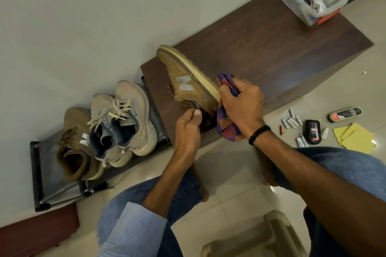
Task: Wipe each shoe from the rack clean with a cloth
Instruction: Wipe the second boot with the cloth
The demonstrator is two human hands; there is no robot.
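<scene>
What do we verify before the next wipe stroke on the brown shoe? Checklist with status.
1. Left hand grips the brown shoe at the heel: ok.
2. Right hand grips the checked cloth: ok.
3. Cloth touches the shoe's sole edge near the heel: ok.
4. Toe supported on the cabinet top: cannot tell; the shoe is tilted on its side above it.
5. Far side of the shoe clean: cannot tell, hidden.
6. Other shoes wiped: cannot tell; the second brown shoe and the beige pair sit on the rack.
</scene>
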